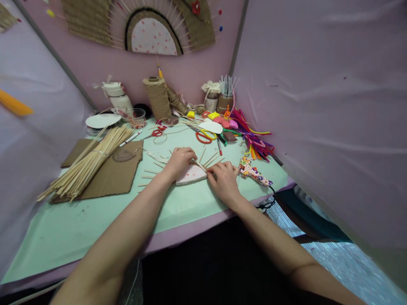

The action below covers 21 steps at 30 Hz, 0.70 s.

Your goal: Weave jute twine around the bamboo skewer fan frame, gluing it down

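A white half-round piece with pink dots (192, 174) lies on the table with its straight side toward me. Thin wooden sticks (210, 159) fan out from its curved edge. Along that edge runs a pale braided cord (201, 166), its loose tail trailing off to the left. My left hand (180, 163) is closed on the cord near the top of the curve, hiding part of the piece. At the right corner, the fingers of my right hand (224, 180) pinch the cord against the edge. A flower-patterned glue gun (255, 172) lies just right of this hand.
Bundled wooden sticks (95, 159) rest on cardboard (127, 178) at left. Behind the piece lie orange-handled scissors (203, 136), a twine spool (157, 99), a white bottle (119, 99) and coloured pipe cleaners (254, 137). A pink wall (197, 70) closes off the back.
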### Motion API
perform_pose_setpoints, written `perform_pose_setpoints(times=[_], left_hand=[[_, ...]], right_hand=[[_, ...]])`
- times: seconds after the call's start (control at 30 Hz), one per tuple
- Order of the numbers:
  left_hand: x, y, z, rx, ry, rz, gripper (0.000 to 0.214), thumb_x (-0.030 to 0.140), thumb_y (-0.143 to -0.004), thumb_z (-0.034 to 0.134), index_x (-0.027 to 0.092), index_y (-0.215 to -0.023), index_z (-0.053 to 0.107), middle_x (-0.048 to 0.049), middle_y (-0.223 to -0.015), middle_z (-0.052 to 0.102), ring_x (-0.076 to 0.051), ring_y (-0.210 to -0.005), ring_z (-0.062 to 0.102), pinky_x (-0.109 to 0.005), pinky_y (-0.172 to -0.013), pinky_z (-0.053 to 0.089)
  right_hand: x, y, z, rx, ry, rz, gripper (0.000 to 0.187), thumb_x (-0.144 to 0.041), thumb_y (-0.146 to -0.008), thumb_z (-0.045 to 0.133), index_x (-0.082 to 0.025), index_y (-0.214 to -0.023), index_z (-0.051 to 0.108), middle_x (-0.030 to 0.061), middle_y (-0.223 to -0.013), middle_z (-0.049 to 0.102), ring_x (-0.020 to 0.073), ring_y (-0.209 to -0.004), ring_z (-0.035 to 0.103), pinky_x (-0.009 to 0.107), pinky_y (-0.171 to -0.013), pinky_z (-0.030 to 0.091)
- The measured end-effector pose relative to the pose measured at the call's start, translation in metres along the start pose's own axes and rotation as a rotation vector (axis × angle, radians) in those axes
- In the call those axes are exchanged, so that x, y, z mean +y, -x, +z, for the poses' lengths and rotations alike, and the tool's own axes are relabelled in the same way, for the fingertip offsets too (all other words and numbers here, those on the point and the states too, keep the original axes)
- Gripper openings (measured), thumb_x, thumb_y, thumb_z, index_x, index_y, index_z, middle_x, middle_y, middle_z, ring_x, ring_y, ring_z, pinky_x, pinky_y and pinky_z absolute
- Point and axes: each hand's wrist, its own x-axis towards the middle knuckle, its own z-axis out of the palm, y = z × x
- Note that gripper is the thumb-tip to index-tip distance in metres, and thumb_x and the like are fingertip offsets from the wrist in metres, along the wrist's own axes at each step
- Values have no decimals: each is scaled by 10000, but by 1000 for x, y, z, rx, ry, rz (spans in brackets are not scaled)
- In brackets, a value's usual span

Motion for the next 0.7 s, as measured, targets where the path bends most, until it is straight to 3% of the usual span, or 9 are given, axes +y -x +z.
perform_pose_setpoints(times=[0.3,0.53,0.7], left_hand=[[-1,1,0,-11,19,-12,264,55,-764,520,204,-811,733,-58,-944,732,-202,-902,655,-375,-866,410],[-3,2,1,-2,42,5,277,44,-770,505,197,-805,732,-59,-923,728,-195,-889,658,-352,-858,420],[-4,3,0,6,39,10,262,59,-770,507,188,-804,733,-61,-906,730,-197,-875,660,-351,-831,425]], right_hand=[[-3,8,-4,4,-32,-27,144,-217,-894,572,-246,-896,713,40,-920,697,238,-956,494,415,-820,248],[-2,14,-15,102,-74,-24,237,-223,-890,540,-215,-1106,637,58,-1036,691,239,-1012,538,406,-882,279],[-8,4,-10,-56,-112,-113,376,-280,-848,601,-203,-1213,553,78,-1167,655,261,-1098,507,394,-903,308]])
